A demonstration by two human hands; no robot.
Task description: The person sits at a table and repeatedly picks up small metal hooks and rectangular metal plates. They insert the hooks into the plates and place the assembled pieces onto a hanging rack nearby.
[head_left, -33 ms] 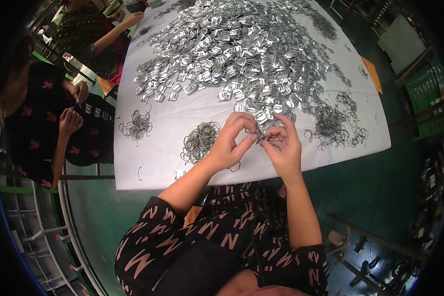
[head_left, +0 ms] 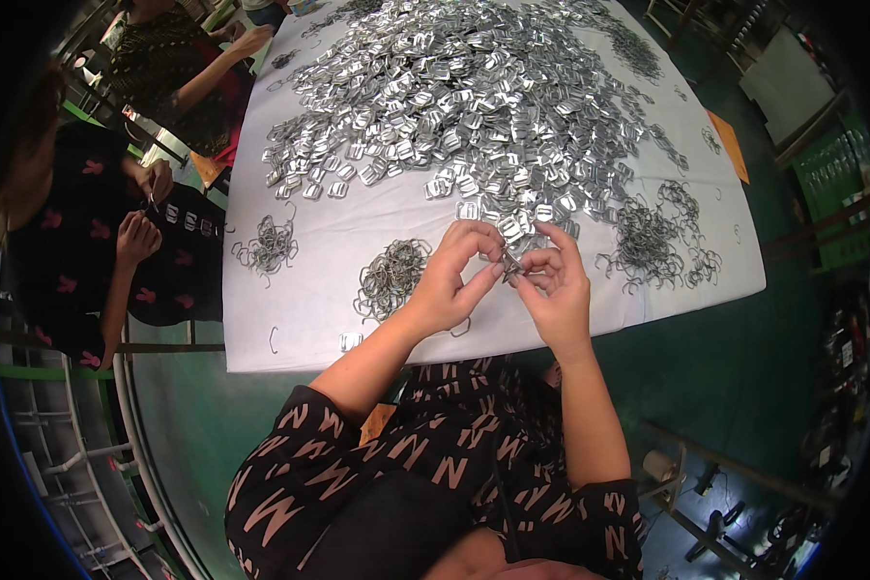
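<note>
- Two hands are at one small metal piece [head_left: 510, 263]: my left hand [head_left: 457, 274] pinches it between thumb and finger, and my right hand [head_left: 559, 295] grips its other side, index finger raised clear.
- My fingers hide most of that piece, so I cannot tell whether a wire is already on it. With so little to hold, it could spring loose if I press unevenly.
- Just beyond my fingertips lies the big pile of buckles [head_left: 454, 106]; a dropped piece could vanish among so many alike, and a knock could set the loose ones sliding.
- Near my left wrist sits a heap of wires [head_left: 394, 278]. They look tangled, so tugging one could drag others along.
- Off to my right, a second heap of wires [head_left: 648, 237] is looser at its sides; a careless sweep could scatter it.
- Close to the near edge of the table [head_left: 512, 343] lie a lone buckle [head_left: 351, 341] and a lone wire [head_left: 274, 340]; my left arm brushing them could tip either off.
</note>
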